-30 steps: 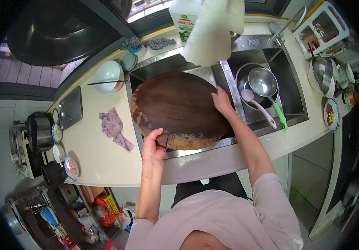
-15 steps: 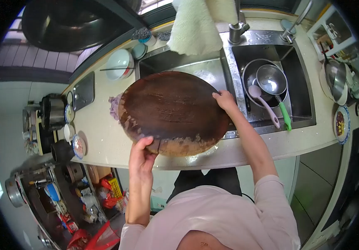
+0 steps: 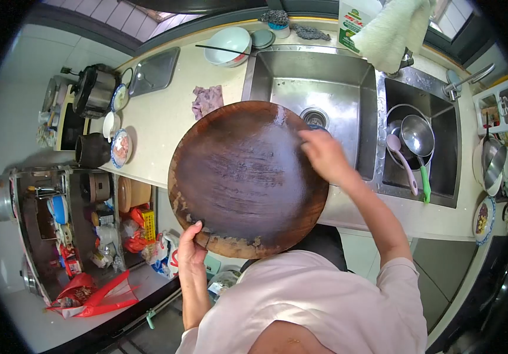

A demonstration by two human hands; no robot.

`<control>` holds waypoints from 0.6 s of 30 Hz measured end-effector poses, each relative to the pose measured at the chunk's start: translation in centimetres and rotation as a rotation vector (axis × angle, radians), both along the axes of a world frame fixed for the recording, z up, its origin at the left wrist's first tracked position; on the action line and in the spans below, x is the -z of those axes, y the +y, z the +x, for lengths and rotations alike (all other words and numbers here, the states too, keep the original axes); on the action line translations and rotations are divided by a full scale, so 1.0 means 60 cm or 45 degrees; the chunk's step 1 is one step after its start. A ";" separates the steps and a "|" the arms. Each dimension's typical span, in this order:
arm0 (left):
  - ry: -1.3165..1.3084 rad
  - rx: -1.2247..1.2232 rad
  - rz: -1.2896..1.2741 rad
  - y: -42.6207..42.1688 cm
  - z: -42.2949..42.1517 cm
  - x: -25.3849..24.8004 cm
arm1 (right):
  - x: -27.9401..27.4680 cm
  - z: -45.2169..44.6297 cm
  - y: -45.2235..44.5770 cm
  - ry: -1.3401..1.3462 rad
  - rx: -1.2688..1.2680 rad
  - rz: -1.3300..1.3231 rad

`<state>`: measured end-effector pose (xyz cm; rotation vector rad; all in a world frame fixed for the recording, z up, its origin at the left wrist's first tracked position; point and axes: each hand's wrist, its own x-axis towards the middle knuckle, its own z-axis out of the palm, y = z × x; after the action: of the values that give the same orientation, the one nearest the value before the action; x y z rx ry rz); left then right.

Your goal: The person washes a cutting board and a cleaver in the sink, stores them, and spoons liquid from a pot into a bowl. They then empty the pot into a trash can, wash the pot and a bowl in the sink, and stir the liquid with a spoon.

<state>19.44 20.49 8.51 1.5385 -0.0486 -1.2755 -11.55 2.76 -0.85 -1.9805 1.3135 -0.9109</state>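
A thick round wooden chopping board [image 3: 242, 177], dark and wet-looking with a worn, paler lower rim, is tilted between the counter edge and my body. My left hand [image 3: 192, 248] grips its lower left edge, thumb on the upper face. At the upper right edge is my right hand [image 3: 325, 156], smeared by motion, with its fingertips over the board's rim; I cannot tell whether they press on it. A crumpled purplish cloth [image 3: 208, 101] lies on the counter just beyond the board. The wide sink basin [image 3: 342, 82] lies behind my right hand, its drain showing.
The smaller basin at right holds a pot, a steel ladle [image 3: 417, 135] with a green handle and a pink spoon [image 3: 403, 162]. A white bowl [image 3: 228, 46] with chopsticks across it and a tray [image 3: 155, 72] stand at the back left. A towel [image 3: 395, 35] hangs by the faucet.
The board has come closer to my body and turned more face-up. My right hand has shifted from a grip on its right edge to a blurred pose there. The view has swung left.
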 end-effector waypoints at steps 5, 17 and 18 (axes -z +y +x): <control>0.221 0.035 -0.134 0.016 0.018 0.055 | -0.063 0.151 0.131 0.179 -0.776 -0.132; 0.316 0.097 -0.179 0.039 0.052 0.146 | -0.031 0.050 -0.017 0.448 0.331 0.375; 0.314 0.074 -0.150 0.037 0.049 0.142 | -0.036 0.111 0.001 0.251 0.183 0.237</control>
<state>22.37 22.71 0.01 1.2790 -0.0098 -1.4741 -4.86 2.81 1.29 -1.8871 1.6075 -0.6420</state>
